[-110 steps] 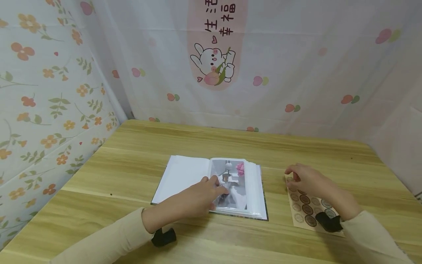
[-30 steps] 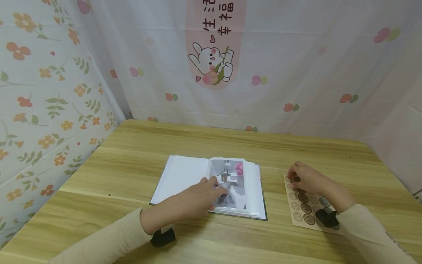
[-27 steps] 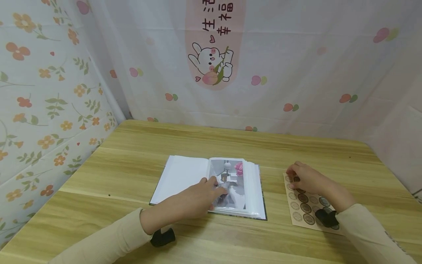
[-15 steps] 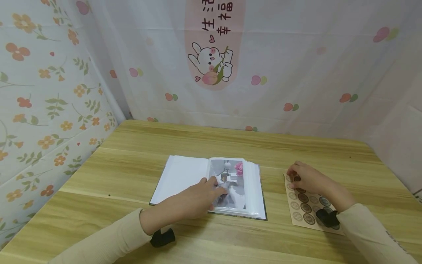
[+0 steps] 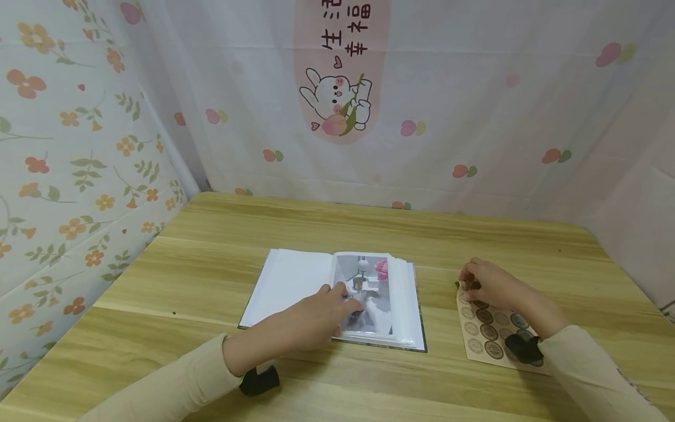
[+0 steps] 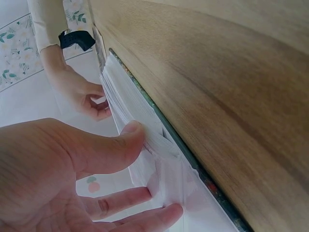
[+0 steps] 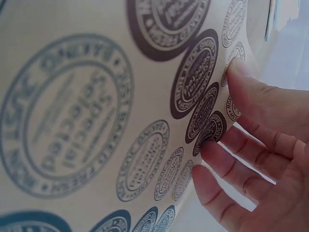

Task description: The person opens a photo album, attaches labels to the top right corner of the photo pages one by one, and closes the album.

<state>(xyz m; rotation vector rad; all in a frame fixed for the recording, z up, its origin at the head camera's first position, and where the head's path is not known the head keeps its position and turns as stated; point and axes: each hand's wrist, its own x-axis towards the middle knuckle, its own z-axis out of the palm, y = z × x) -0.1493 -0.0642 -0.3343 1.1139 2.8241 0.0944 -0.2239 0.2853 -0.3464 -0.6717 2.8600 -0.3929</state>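
Observation:
An open photo album point(image 5: 297, 285) lies mid-table, a picture with a pink flower on its right page. My left hand point(image 5: 316, 316) rests on that page, fingers extended; in the left wrist view its thumb point(image 6: 128, 147) touches the stack of page edges. To the right lies a tan sheet of round stickers point(image 5: 477, 346), printed in dark and pale rings. My right hand point(image 5: 493, 286) pinches the sheet's far left corner, which is bent up. In the right wrist view the thumb point(image 7: 260, 94) presses a pale sticker near the edge. Whether a sticker has come loose is hard to tell.
The wooden table point(image 5: 253, 223) carries the album and the sheet. A white curtain point(image 5: 474, 105) with a rabbit print hangs behind its far edge, and a flowered curtain point(image 5: 100, 170) on the left. A black wrist strap point(image 5: 259, 381) shows under the left wrist.
The sheet's far left corner, flat before, is now bent up at my right fingertips. My left hand and the album stay as they were.

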